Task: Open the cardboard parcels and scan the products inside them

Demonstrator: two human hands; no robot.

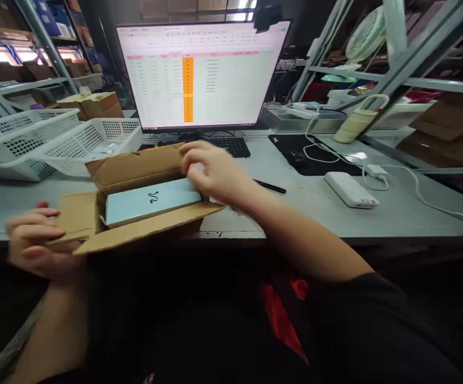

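Observation:
An open cardboard box (pixel 139 170) is held at the desk's front edge, its flaps spread outward. Inside it lies a pale blue box (pixel 135 205) with a dark squiggle mark on top. My left hand (pixel 41 240), somewhat blurred, grips the left end flap of the cardboard box, fingers closed round it. At the box's right end, my right hand (pixel 211 170) has its fingers curled over the far right corner. Those fingertips partly hide the right ends of both boxes.
White perforated baskets (pixel 107 128) stand at the back left. Behind the box are a keyboard (pixel 231 146) and a monitor (pixel 203 80). On the right lie a black pen (pixel 270 186), a white power bank (pixel 350 190), a mouse pad (pixel 287 146) and a white cable (pixel 423 197).

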